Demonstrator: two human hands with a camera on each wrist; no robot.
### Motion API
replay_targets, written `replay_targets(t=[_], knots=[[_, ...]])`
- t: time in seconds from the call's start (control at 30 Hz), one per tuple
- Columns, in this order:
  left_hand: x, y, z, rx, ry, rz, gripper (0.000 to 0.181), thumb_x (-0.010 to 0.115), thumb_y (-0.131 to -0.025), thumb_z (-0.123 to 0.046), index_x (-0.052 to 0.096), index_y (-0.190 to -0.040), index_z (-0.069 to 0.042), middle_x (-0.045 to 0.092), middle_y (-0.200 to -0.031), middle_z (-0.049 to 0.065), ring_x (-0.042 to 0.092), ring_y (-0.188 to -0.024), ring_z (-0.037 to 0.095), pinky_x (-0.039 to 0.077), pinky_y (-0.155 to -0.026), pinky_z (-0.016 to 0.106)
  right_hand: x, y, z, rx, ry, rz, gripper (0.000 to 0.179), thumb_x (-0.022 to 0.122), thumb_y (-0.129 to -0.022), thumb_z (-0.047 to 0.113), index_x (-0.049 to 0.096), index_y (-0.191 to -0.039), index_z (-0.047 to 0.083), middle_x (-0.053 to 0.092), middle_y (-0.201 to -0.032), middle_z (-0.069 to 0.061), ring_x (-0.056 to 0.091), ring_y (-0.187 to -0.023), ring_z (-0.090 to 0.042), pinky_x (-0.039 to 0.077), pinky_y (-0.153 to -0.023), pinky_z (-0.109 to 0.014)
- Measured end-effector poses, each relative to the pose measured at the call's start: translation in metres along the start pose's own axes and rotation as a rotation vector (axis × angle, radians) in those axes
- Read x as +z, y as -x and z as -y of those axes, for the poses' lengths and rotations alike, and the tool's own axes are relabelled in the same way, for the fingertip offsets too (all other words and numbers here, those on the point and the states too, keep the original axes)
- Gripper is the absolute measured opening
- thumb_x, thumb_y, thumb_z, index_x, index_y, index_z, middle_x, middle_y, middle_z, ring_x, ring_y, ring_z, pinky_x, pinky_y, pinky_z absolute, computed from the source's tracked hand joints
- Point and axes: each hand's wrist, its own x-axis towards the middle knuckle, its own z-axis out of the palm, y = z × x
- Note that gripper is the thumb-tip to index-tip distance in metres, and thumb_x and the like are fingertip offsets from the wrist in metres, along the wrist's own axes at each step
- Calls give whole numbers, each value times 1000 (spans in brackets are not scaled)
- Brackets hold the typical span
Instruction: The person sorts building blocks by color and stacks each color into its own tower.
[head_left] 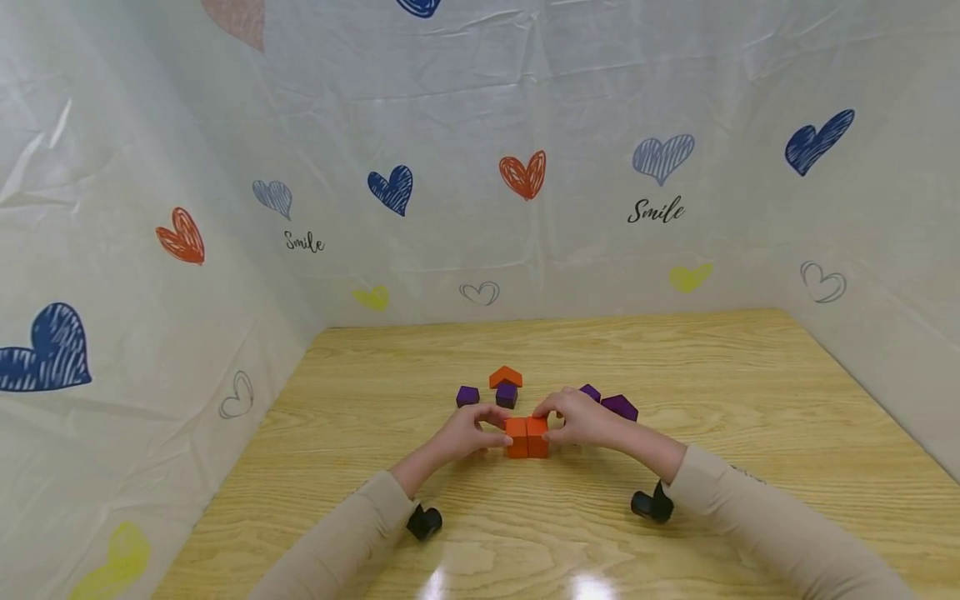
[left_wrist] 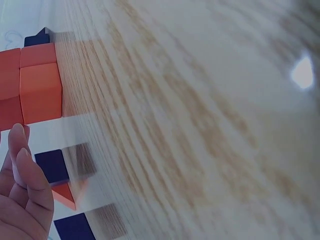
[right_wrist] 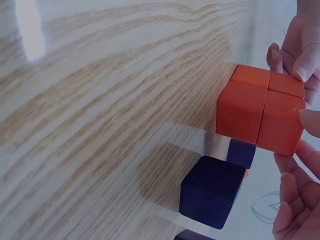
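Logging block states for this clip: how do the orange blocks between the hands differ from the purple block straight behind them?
Handling: the left hand and right hand hold the orange blocks; neither touches the purple block.
Grouping: the orange blocks sit against one another; the purple block is a single piece.
Place: the orange blocks are nearer the person than the purple block.
Both have flat faces.

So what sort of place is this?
Probably an indoor play or filming corner, though I can't see the room beyond. There's a wood-grain tabletop, white sheets printed with hearts around it, and orange blocks and purple blocks on top.
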Motion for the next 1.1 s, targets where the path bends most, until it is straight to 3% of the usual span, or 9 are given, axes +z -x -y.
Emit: replay_targets(t=[0.17,0.63,0.8,0.9,1.0,1.1], knots=[[-1,1,0,14,-11,5,38,72,-80,-22,61,-113,-8,62,-101,8,49,-58,16,48,-57,33,1,2,2,24,31,-10,35,70,-79,17,64,-109,0,65,-99,-6,52,-80,-19,43,-64,-22],[-1,2,1,6,5,-7,36,70,-81,-20,61,-113,-7,62,-102,11,53,-60,24,50,-58,35,5,3,0,23,56,-55,24,72,-78,17,67,-99,6,66,-94,-3,49,-74,-15,40,-62,-21],[0,4,1,19,22,-12,34,69,-82,-16,61,-113,-4,62,-103,15,53,-61,32,50,-59,42,6,3,0,22,58,-56,24,72,-78,17,68,-98,6,66,-93,-3,49,-73,-16,40,-62,-21],[0,9,-10,20,31,-4,33,67,-83,-12,59,-113,0,60,-104,21,51,-65,43,49,-62,49,6,2,1,31,66,-55,24,72,-78,17,68,-98,6,66,-93,-3,49,-74,-15,40,-63,-22],[0,9,-10,10,30,-2,33,68,-83,-14,60,-112,-2,61,-102,19,51,-61,38,50,-60,45,5,3,2,45,71,-54,24,72,-78,17,68,-98,6,65,-94,-3,49,-75,-15,41,-64,-23],[0,5,-4,12,26,-6,34,70,-81,-19,61,-111,-6,62,-100,12,50,-57,24,49,-57,36,5,3,4,49,67,-53,24,72,-78,17,67,-98,5,65,-94,-4,50,-76,-15,41,-65,-23]])
